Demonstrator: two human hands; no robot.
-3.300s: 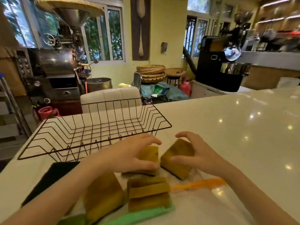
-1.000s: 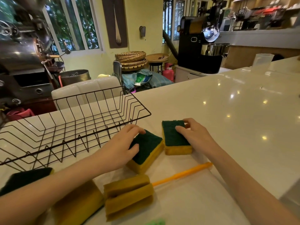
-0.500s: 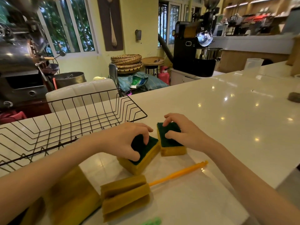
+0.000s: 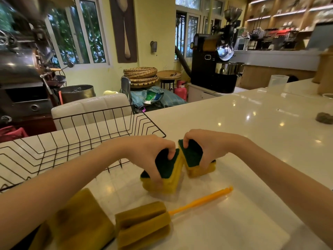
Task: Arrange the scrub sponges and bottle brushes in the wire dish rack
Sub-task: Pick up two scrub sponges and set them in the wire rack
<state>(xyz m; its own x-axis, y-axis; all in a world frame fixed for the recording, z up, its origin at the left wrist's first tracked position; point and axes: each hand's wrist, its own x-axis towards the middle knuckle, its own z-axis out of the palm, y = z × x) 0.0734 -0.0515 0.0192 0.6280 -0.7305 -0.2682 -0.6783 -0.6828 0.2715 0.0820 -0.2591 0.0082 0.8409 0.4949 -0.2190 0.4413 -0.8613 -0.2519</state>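
Nearest, below the hands, lies an orange-handled bottle brush (image 4: pixel 144 224). Left hand (image 4: pixel 153 156) grips one tilted scrub sponge (image 4: pixel 169 170); right hand (image 4: pixel 207 148) grips another (image 4: pixel 192 156), edges touching. Wire dish rack (image 4: pixel 75 141) stands beyond-left.

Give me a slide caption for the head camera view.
Both hands tilt two sponges together beside the empty wire rack.

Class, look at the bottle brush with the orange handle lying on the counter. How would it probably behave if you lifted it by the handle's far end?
The bottle brush likely droops head-down: its bulky foam head looks far larger than the thin orange handle. It is probably light, since the head looks like foam. Pushed sideways it might roll, as the head looks roughly round, though its lobed slits could check that.
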